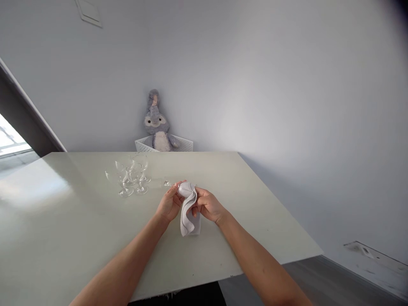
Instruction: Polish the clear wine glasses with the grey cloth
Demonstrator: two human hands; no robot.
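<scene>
Near the middle of the table, my left hand [170,205] has its fingers closed round a small clear glass piece [184,189], mostly hidden by a pale grey cloth. My right hand [208,205] pinches the cloth [188,212] against the glass from the other side. The cloth hangs in folds below both hands. Just left of the fingertips a small clear glass item [167,183] shows, too small to make out. Farther left, several clear stemmed glasses [141,188] stand upright close together.
The pale table [79,238] spans the view, its front edge near my forearms. Behind its far edge, a grey and white plush toy [155,123] sits in a white perforated basket [186,145] against the wall.
</scene>
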